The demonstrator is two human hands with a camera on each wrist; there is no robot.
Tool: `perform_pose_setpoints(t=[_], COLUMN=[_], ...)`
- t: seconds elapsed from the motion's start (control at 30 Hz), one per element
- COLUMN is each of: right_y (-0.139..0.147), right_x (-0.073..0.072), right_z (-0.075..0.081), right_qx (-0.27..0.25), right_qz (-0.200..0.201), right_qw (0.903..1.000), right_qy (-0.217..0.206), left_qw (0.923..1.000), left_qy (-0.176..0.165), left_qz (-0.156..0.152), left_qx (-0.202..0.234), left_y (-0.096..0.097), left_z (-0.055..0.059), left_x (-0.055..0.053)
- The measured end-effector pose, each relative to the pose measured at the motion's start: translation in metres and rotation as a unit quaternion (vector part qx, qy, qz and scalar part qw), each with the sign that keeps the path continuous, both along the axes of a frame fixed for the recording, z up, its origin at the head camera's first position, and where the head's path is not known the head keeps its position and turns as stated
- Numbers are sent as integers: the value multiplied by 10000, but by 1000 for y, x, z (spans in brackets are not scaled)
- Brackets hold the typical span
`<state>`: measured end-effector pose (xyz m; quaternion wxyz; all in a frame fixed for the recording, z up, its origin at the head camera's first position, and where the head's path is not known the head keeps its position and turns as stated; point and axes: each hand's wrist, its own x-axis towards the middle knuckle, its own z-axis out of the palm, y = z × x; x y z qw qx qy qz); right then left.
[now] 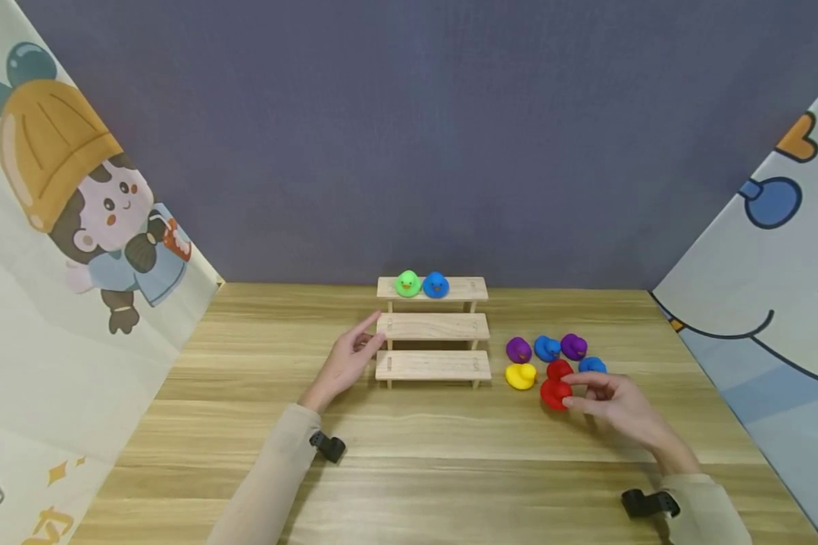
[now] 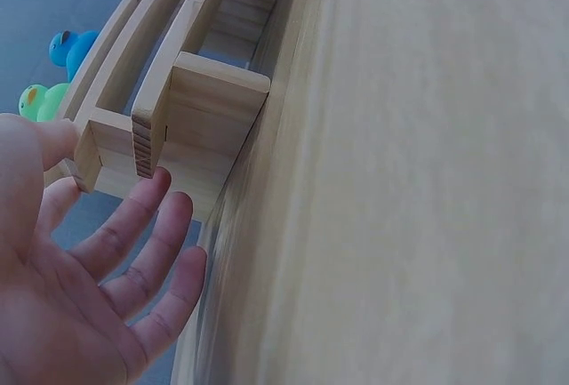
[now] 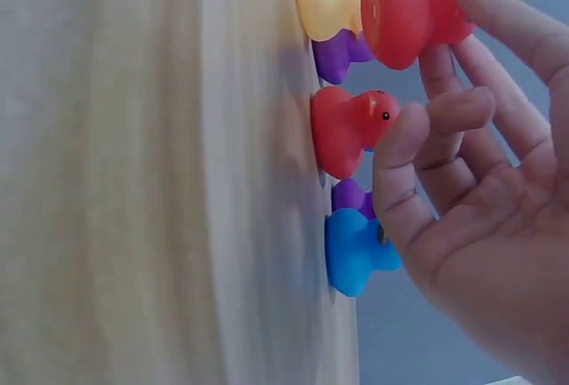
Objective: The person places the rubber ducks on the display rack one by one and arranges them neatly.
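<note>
My right hand (image 1: 616,405) pinches a red rubber duck (image 3: 397,16) between thumb and index finger, close in front of a second red duck (image 3: 340,132). Around it lie a yellow duck (image 1: 520,376), two purple ducks (image 1: 518,350) and two blue ducks (image 1: 547,348). My left hand (image 1: 346,366) is at the left end of the three-tier wooden stand (image 1: 433,327); its thumb and index finger pinch the middle tier's end, while the other fingers spread loosely. On the top tier a green duck (image 1: 407,284) and a blue duck (image 1: 435,285) sit side by side.
The wood-grain tabletop (image 1: 450,469) runs back to a dark blue-grey wall (image 1: 423,136). White panels with cartoon prints stand at the left (image 1: 14,318) and right (image 1: 743,288). The loose ducks lie close together to the right of the stand.
</note>
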<state>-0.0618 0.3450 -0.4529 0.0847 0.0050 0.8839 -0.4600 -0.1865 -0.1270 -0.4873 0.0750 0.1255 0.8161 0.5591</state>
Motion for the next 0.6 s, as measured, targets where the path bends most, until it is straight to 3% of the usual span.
perform_pose_setpoints(t=[0.6], right_y=[-7], right_x=[-17], right_z=[16], right_qx=[278], right_qz=[56], right_qw=[9980], right_qy=[561], left_qw=[10000], left_qy=[-32], left_qz=[36], left_qx=[1], left_y=[0], left_z=[1], left_x=[2])
